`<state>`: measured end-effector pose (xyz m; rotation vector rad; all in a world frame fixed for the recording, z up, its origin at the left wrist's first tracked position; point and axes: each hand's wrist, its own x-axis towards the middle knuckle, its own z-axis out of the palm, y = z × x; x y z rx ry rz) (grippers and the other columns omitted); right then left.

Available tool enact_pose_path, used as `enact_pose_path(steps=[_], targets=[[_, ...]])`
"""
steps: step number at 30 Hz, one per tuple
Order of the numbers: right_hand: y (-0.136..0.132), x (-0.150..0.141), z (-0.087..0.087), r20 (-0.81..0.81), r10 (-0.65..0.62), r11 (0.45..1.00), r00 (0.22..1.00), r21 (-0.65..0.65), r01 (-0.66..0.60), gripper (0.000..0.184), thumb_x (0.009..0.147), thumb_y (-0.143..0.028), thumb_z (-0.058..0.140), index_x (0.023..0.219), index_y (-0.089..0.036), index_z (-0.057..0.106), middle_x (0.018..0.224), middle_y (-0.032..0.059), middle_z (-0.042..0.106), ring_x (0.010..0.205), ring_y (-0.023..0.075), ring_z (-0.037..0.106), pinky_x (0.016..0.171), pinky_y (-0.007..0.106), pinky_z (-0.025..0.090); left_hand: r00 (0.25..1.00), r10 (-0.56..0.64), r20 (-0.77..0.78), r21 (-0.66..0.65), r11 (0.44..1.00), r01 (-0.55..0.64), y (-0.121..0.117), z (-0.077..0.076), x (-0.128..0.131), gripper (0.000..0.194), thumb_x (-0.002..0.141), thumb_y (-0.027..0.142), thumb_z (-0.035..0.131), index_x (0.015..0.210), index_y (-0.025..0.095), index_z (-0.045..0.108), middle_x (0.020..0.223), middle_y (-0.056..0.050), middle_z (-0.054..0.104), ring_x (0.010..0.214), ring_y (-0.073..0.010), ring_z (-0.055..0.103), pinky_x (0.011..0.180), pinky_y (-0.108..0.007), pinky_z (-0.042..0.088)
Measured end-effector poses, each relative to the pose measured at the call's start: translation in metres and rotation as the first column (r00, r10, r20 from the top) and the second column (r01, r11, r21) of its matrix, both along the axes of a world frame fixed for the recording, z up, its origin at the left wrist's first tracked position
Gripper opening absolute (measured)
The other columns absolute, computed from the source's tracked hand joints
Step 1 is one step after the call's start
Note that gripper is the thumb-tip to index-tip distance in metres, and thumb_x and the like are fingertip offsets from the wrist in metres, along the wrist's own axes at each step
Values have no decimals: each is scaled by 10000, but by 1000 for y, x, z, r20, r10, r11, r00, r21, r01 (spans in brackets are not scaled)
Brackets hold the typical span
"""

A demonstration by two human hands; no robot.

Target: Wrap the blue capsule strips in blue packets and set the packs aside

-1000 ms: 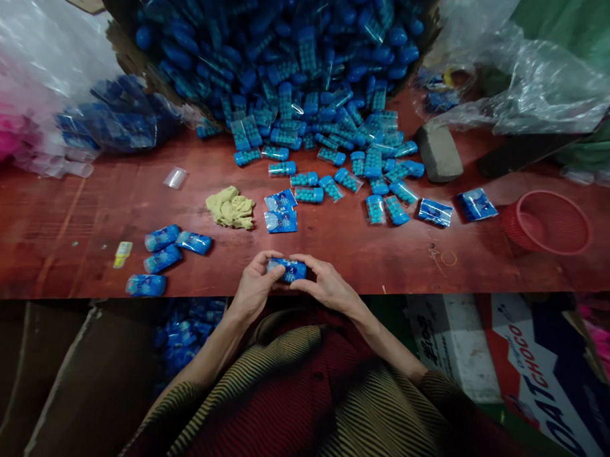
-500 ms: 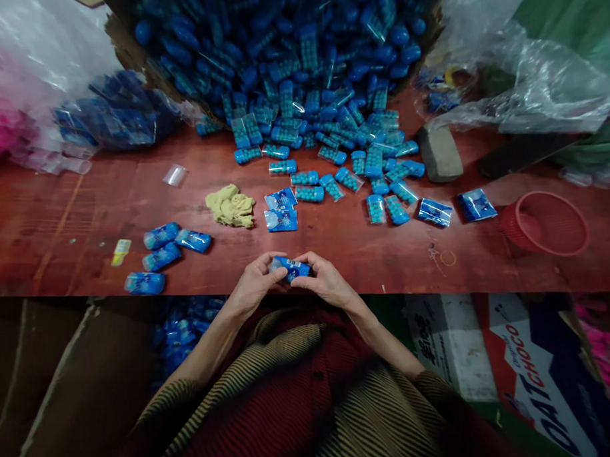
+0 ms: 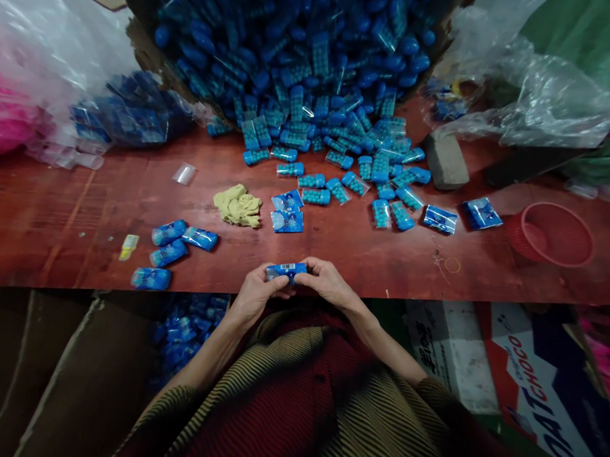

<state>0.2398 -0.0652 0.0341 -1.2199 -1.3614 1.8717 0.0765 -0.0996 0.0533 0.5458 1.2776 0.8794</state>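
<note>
Between both hands, at the table's front edge, is a small bottle in a printed blue wrapper (image 3: 287, 270), lying sideways with its barcode up. My left hand (image 3: 259, 290) pinches its left end, thumb on the near side. My right hand (image 3: 326, 282) grips the right end, fingers curled behind. Beyond them lie flat blue printed sleeves (image 3: 287, 221) and a crumpled yellow-green cloth (image 3: 237, 206). To the left rest several wrapped bottles (image 3: 168, 253). Unwrapped clear bottles with blue caps and blue beads (image 3: 316, 196) are scattered farther back.
A large carton (image 3: 146, 53) spills blue-capped bottles onto the red table (image 3: 334, 256). On the right are a grey block (image 3: 446, 161), two stacks of blue sleeves (image 3: 481, 213) and a red plastic basket (image 3: 522, 246). Clear plastic bags (image 3: 545, 83) lie behind. Wrapped bottles (image 3: 189, 331) fill the space below the edge.
The wrapped bottle has turned in my fingers, and its barcode now faces up along the top. My left fingers have shifted from behind it to underneath. The whole view has shifted slightly.
</note>
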Motion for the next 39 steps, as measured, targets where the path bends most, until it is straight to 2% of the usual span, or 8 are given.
enact_pose_path(steps=[9, 18, 20, 24, 26, 32, 36, 39], targets=[[-6, -22, -13, 49, 220, 964, 974, -164, -209, 435, 804, -571, 500, 658, -161, 517, 554, -20, 551, 427, 67, 481, 421, 192, 377, 998, 6, -59, -59, 998, -9, -26, -11, -13, 373, 594, 370, 770, 806, 124, 587, 666, -16, 660, 589, -123, 617, 571, -237, 501], [-11, -41, -13, 68, 411, 909, 909, -107, -403, 211, 862, -355, 494, 887, -163, 577, 633, -19, 624, 420, 49, 469, 410, 168, 345, 877, 109, -467, -9, 992, -128, -33, 8, -111, 399, 630, 456, 697, 836, 147, 552, 596, -10, 612, 551, -159, 598, 545, -275, 485], [-7, -39, -10, 108, 393, 920, 913, -50, -390, 193, 867, -327, 490, 891, -163, 589, 630, -19, 624, 433, 54, 470, 435, 177, 361, 702, 146, -697, 26, 983, -179, -30, 14, -130, 482, 656, 480, 657, 995, 153, 551, 610, -16, 597, 567, -200, 605, 561, -328, 491], [13, -32, -2, 370, 136, 916, 919, 307, -260, 168, 879, -273, 501, 913, -178, 635, 792, 25, 678, 707, 124, 608, 683, 249, 462, -42, 80, -996, 87, 976, -201, -23, 18, -133, 648, 738, 513, 570, 1250, 124, 486, 730, -119, 634, 702, -319, 630, 688, -483, 471], [27, -30, 0, 514, -54, 820, 856, 512, -256, 204, 885, -271, 510, 1019, -183, 636, 1008, 76, 672, 939, 189, 601, 845, 330, 447, -142, 101, -985, 116, 988, -99, -19, 14, -118, 590, 793, 504, 504, 1245, 124, 512, 776, -142, 650, 745, -331, 634, 729, -497, 465], [76, -60, 5, 704, -195, 604, 683, 635, -482, 498, 909, -355, 473, 1362, -155, 419, 1445, 151, 384, 1349, 333, 280, 1062, 536, 247, 124, 419, -899, 433, 814, 387, 30, -7, -82, 541, 855, 419, 434, 1285, 93, 474, 1295, -208, 520, 1269, -322, 415, 1040, -461, 325], [104, -112, 1, 713, -169, 458, 681, 668, -586, 552, 915, -349, 442, 1411, -142, 320, 1519, 152, 235, 1403, 337, 143, 1083, 617, 97, 345, 475, -810, 571, 772, 279, 97, -27, -94, 578, 889, 474, 336, 1341, 122, 409, 1406, -171, 424, 1335, -270, 337, 1105, -451, 234], [115, -143, -10, 767, -136, 469, 627, 608, -641, 487, 919, -196, 377, 1398, -116, 336, 1511, 164, 249, 1406, 312, 158, 1086, 611, 100, 429, 413, -803, 532, 822, 204, 136, -48, -96, 621, 901, 489, 231, 1308, 69, 441, 1361, -213, 459, 1284, -274, 402, 1072, -452, 295]])
